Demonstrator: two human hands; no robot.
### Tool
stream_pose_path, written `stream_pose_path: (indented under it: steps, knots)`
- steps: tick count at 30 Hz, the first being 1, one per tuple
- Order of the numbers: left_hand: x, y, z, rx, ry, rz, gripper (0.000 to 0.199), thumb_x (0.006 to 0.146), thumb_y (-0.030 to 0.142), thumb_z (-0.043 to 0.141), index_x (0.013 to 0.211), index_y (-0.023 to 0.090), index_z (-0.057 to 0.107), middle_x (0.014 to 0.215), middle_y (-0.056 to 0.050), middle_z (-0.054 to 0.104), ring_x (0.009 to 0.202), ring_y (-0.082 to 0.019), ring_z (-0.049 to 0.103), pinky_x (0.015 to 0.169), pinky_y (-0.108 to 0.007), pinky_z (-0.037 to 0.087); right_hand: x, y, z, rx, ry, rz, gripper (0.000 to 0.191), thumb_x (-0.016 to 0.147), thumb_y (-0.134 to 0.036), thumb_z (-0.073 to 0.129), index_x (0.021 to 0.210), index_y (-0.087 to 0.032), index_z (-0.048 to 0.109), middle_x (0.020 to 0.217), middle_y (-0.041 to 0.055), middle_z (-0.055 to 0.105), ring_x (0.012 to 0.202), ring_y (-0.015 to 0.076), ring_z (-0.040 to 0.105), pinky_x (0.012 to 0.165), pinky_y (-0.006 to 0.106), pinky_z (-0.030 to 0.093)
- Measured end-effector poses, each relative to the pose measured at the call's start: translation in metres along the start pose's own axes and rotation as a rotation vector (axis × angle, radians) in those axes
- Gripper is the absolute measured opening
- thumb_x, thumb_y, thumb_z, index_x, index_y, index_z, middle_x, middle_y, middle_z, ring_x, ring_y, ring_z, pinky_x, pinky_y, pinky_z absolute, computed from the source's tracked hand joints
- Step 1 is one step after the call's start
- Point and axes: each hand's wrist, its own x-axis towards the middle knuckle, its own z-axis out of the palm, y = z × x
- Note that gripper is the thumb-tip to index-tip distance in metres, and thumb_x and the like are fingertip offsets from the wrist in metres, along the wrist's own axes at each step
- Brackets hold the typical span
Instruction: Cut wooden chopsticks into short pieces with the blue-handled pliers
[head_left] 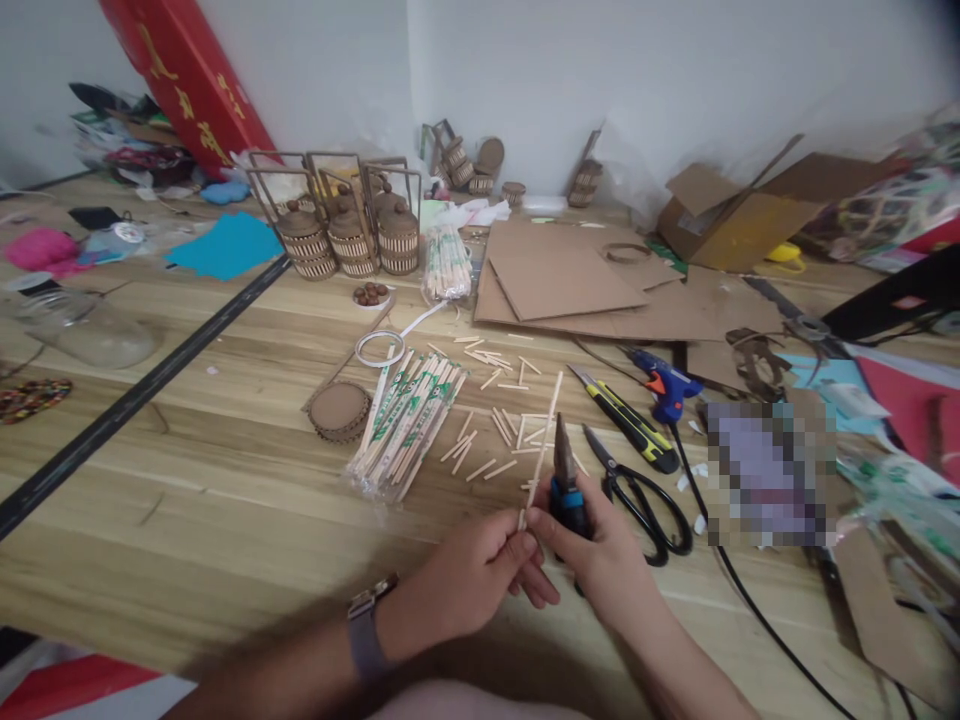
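My left hand (480,560), with a watch on its wrist, pinches the lower end of a thin wooden chopstick (549,425). My right hand (604,550) is closed round a pair of pliers (568,490) with dark jaws and blue-black handles. Its thumb and forefinger also touch the chopstick beside my left fingertips. The chopstick slants upward just left of the pliers' jaws, apart from them. Short cut stick pieces (491,470) lie scattered beyond my hands. A pack of paper-wrapped chopsticks (412,420) rests to their left, near a round cardboard piece (339,412).
Right of my hands lie black-handled scissors (649,510), a yellow-black utility knife (626,415) and a blue glue gun (667,385) with its cord. Small lidded baskets (349,240), a bead dish (371,295), flat cardboard (562,275) and an open box (739,215) stand farther back.
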Motion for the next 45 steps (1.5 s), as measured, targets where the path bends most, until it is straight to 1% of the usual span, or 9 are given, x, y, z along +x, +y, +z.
stream_pose_path:
  steps: [3,7,13,18,25,32,36,41,45]
  knots:
    - [0.000,-0.001,0.000,0.030,0.005,-0.007,0.044,0.095,0.057,0.034,0.086,0.017,0.050,0.079,-0.014,0.073,0.072,-0.021,0.069,0.066,-0.030,0.050,-0.003,-0.005,0.006,0.099,-0.023,0.051,0.035,0.071,-0.042,0.079,0.080,-0.023,0.052,0.061,-0.0086,0.052,0.045,0.0104,0.051,0.042,0.023,0.045]
    - [-0.001,-0.004,-0.001,0.059,0.003,0.007,0.042,0.096,0.052,0.034,0.085,0.016,0.053,0.081,-0.014,0.073,0.071,-0.020,0.069,0.066,-0.029,0.051,-0.007,-0.009,0.011,0.125,-0.038,0.060,0.035,0.072,-0.042,0.079,0.079,-0.024,0.049,0.055,-0.0103,0.052,0.041,0.0103,0.051,0.039,0.022,0.043]
    - [-0.002,-0.004,-0.004,0.080,0.030,0.018,0.037,0.096,0.045,0.040,0.084,0.015,0.059,0.080,-0.009,0.072,0.076,-0.020,0.069,0.072,-0.029,0.051,-0.006,-0.003,0.013,0.192,-0.117,0.041,0.031,0.079,-0.039,0.073,0.081,-0.025,0.045,0.053,-0.0126,0.050,0.036,0.0089,0.048,0.037,0.022,0.042]
    - [-0.001,0.003,-0.011,0.104,0.103,0.042,0.026,0.092,0.036,0.050,0.085,0.015,0.064,0.086,-0.006,0.070,0.082,-0.018,0.065,0.075,-0.026,0.046,-0.003,0.003,0.009,0.125,-0.037,-0.008,0.033,0.076,-0.039,0.076,0.082,-0.023,0.047,0.060,-0.0098,0.053,0.046,0.0099,0.054,0.046,0.023,0.048]
    - [0.003,0.004,-0.013,-0.082,0.041,0.036,0.032,0.087,0.042,0.053,0.072,0.016,0.064,0.073,-0.003,0.065,0.075,-0.018,0.060,0.075,-0.027,0.043,-0.005,0.001,0.011,0.140,-0.037,-0.034,0.032,0.080,-0.041,0.073,0.083,-0.025,0.046,0.062,-0.0095,0.051,0.046,0.0110,0.055,0.046,0.025,0.048]
    - [0.002,0.000,-0.014,-0.108,0.016,0.012,0.036,0.085,0.049,0.058,0.073,0.016,0.067,0.070,-0.002,0.065,0.071,-0.017,0.057,0.073,-0.027,0.040,-0.007,-0.003,0.008,0.068,-0.090,-0.059,0.033,0.080,-0.045,0.072,0.085,-0.024,0.047,0.067,-0.0078,0.052,0.047,0.0125,0.058,0.047,0.027,0.050]
    - [0.003,0.003,-0.018,-0.113,0.076,0.024,0.040,0.087,0.052,0.057,0.075,0.015,0.067,0.072,-0.002,0.065,0.071,-0.016,0.055,0.072,-0.027,0.040,-0.005,0.002,0.005,-0.027,-0.019,-0.118,0.031,0.083,-0.047,0.068,0.089,-0.024,0.049,0.070,-0.0058,0.055,0.051,0.0125,0.058,0.052,0.027,0.048]
    - [0.006,0.005,-0.023,-0.297,0.273,0.003,0.040,0.078,0.056,0.067,0.078,0.016,0.064,0.069,-0.001,0.063,0.074,-0.018,0.058,0.074,-0.029,0.044,0.000,0.004,0.001,-0.397,0.056,-0.250,0.036,0.070,-0.042,0.077,0.092,-0.022,0.056,0.078,0.0003,0.062,0.070,0.0193,0.059,0.063,0.031,0.049]
    - [0.006,0.005,-0.022,-0.424,0.239,-0.017,0.042,0.074,0.058,0.070,0.077,0.016,0.064,0.072,-0.003,0.068,0.076,-0.020,0.063,0.076,-0.032,0.047,-0.001,0.002,0.005,-0.506,0.046,-0.346,0.027,0.069,-0.029,0.073,0.091,-0.024,0.058,0.087,0.0034,0.065,0.081,0.0231,0.063,0.071,0.034,0.052]
